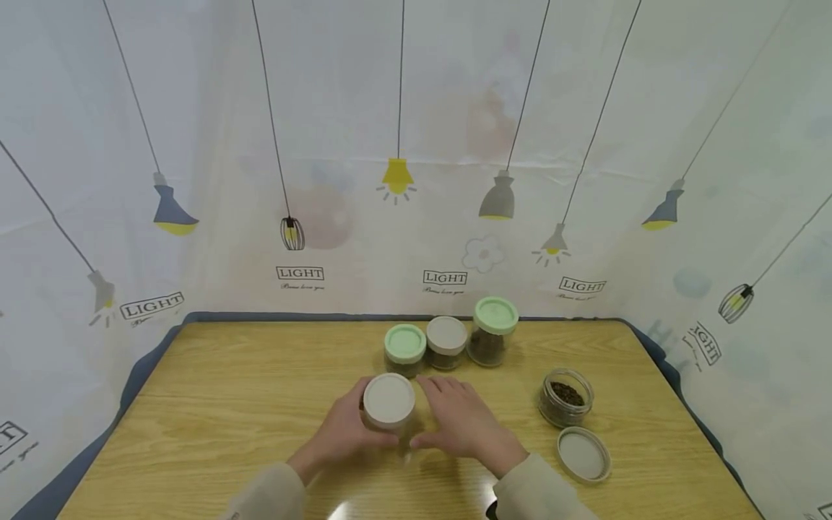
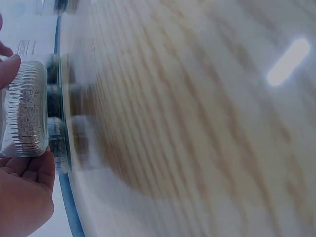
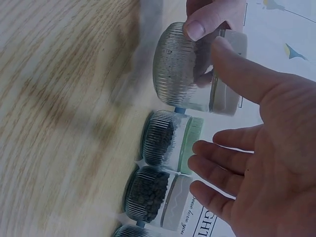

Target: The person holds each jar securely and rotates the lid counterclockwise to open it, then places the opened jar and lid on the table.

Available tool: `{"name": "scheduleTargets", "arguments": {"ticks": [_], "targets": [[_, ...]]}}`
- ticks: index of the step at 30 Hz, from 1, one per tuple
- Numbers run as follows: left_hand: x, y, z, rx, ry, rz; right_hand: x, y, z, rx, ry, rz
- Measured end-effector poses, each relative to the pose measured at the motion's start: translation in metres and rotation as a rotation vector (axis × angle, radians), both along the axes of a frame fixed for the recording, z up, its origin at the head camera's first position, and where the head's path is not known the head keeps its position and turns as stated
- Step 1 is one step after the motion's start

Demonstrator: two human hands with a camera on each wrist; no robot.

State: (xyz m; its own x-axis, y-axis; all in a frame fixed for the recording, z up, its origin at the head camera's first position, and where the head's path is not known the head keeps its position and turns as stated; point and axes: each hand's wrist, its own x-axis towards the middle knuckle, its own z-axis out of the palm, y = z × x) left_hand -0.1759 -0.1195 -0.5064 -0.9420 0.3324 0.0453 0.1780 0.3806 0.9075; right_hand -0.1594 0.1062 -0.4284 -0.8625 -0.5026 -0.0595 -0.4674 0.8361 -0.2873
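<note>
My left hand [image 1: 344, 427] grips a ribbed glass jar [image 3: 174, 74] with a pale lid [image 1: 388, 399], held up off the table. Dark contents show through its glass in the right wrist view. Beside the jar, my right hand [image 1: 460, 422] has its fingers spread and relaxed, the thumb overlapping the lid's edge in the right wrist view. Just behind the held jar stands a small jar with a green lid [image 1: 405, 344]. In the left wrist view the held jar [image 2: 30, 111] shows at the left edge, its ribbed base turned toward the camera.
At the back stand a jar with a pale lid [image 1: 446, 336] and a taller green-lidded jar [image 1: 495, 318]. To the right, an uncapped jar [image 1: 564, 401] holds dark bits, and a loose pale lid [image 1: 583, 455] lies in front of it. A printed curtain [image 1: 364, 289] lines the wooden table's [image 1: 247, 383] back.
</note>
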Motion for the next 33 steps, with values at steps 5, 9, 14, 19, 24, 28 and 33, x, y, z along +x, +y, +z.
{"name": "scheduleTargets", "arguments": {"ticks": [5, 9, 14, 19, 24, 28, 33], "targets": [[0.004, 0.009, 0.001, -0.015, 0.024, -0.026, 0.003, 0.000, 0.004, -0.031, 0.043, 0.001], [0.007, 0.017, 0.004, -0.041, 0.040, -0.035, 0.005, -0.004, 0.006, -0.044, 0.085, -0.005], [0.011, 0.026, 0.005, -0.055, 0.049, -0.053, 0.008, -0.010, 0.005, -0.025, 0.121, -0.042], [0.013, 0.032, 0.004, -0.029, 0.049, -0.076, 0.011, -0.016, 0.003, 0.020, 0.162, -0.090], [0.013, 0.036, 0.003, -0.029, 0.060, -0.096, 0.012, -0.019, 0.002, 0.070, 0.173, -0.124], [0.015, 0.037, 0.003, -0.015, 0.032, -0.104, 0.011, -0.020, -0.001, 0.083, 0.184, -0.130], [0.016, 0.037, 0.002, -0.002, 0.005, -0.104, 0.009, -0.021, -0.005, 0.069, 0.192, -0.127]]}}
